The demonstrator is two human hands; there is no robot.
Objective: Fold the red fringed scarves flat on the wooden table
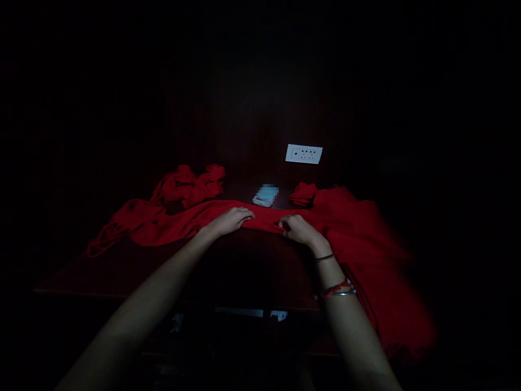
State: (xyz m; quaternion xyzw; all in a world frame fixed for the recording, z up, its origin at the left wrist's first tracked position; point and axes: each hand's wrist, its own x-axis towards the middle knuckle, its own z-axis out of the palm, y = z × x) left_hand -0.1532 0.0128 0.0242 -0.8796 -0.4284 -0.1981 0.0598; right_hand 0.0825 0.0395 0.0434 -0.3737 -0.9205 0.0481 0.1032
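Observation:
A long red scarf (356, 220) with fringed ends lies across the dark table, gathered narrow in the middle and spread wide at the right, where it hangs over the edge. My left hand (233, 220) rests at the scarf's near edge, fingers curled and closed on the fabric. A short way to the right, my right hand (299, 228) pinches the same edge between thumb and fingers. Between the two hands the cloth forms a narrow fold. Dark bands and a metal bangle (344, 293) circle my right wrist and forearm.
Behind the scarf lies a phone (264, 202), its screen blurred out. Bunched red cloth (189, 187) sits at the back left, and a smaller red bundle (303, 194) at the back right. A white wall socket (304, 153) is above. Deep darkness hides the surroundings.

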